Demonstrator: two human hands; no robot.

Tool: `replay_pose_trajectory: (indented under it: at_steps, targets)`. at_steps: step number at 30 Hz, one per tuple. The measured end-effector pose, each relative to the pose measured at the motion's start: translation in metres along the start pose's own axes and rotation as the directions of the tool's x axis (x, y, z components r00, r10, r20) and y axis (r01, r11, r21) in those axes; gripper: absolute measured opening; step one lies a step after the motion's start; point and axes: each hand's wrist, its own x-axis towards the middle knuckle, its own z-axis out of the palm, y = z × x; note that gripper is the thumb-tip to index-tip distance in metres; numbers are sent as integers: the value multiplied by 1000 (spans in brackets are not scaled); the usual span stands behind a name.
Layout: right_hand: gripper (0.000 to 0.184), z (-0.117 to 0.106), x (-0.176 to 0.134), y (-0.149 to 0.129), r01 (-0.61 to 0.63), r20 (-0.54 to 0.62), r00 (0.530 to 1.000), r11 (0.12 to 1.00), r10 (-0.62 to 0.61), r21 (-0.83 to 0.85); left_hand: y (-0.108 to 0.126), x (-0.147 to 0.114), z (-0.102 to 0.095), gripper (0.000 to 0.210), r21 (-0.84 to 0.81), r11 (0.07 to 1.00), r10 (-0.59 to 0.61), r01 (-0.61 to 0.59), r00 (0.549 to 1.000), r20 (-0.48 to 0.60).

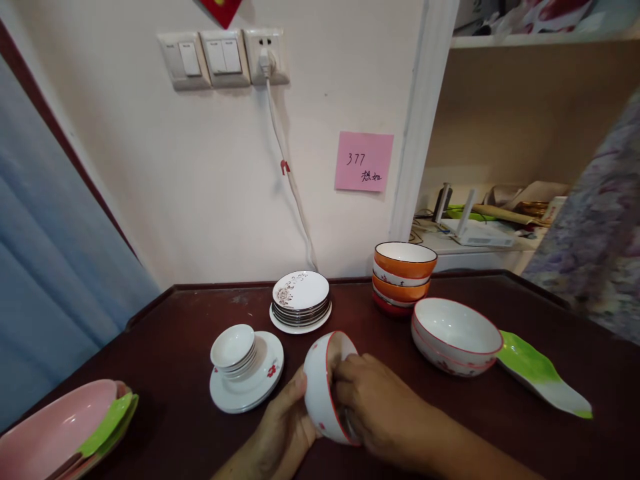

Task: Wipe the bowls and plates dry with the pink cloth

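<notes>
Fingers of the left hand (287,427): closed about the outer wall of a white bowl (316,393) with a red rim. Fingers of the right hand (377,400): bent within the same bowl's mouth; whether they gripped anything there could not be told. The bowl was held tilted on its side, mouth to the right, at the near middle of the dark counter (170,373).

Near left: one pink dish (65,420), oblong, with a green leaf-shaped part along its right side.

Left of the bowl: white plates (267,383), stacked, red flower on the rim; small white bowls (233,347), nested, stood on them.

Right: one green-and-white dish (535,367), elongated, lay just beside two red-rimmed bowls (455,333), nested and upright.

Far middle: dark-rimmed plates (303,291), stacked, floral pattern, set upon a wider white plate (300,328).

Far right: orange and white bowls (405,260), stacked upright, a red one lowest.

Beyond: pale wall (215,173), bearing a pink note (364,162) marked "377"; a white cable (295,187) hung from a socket (267,57).
</notes>
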Motion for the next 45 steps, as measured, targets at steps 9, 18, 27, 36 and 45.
replay_pose_trajectory:
  at_steps: [9, 18, 27, 36, 45]
  targets:
    - [13, -14, 0, 5, -144, 128, 931, 20, 343, 989, 4, 2, -1, 52, -62, 998, -7, 5, 999, -34]
    - [24, -57, -16, 10, -37, -151, 943, 543, 298, 839, 14, 3, 10, 62, -18, 1000, -7, 4, 983, -185]
    - [20, -22, -1, -19, -100, -95, 988, 975, 121, 201, 13, 8, -1, 48, -36, 995, 80, -89, 980, -184]
    - [9, -32, -3, -15, -124, -181, 977, 992, 116, -31, 11, 16, -20, 57, -90, 996, 8, -14, 998, -64]
    - [12, -51, -44, -16, -106, -269, 960, 991, 80, -85, 11, 21, -28, 48, 223, 974, -20, 49, 991, -132]
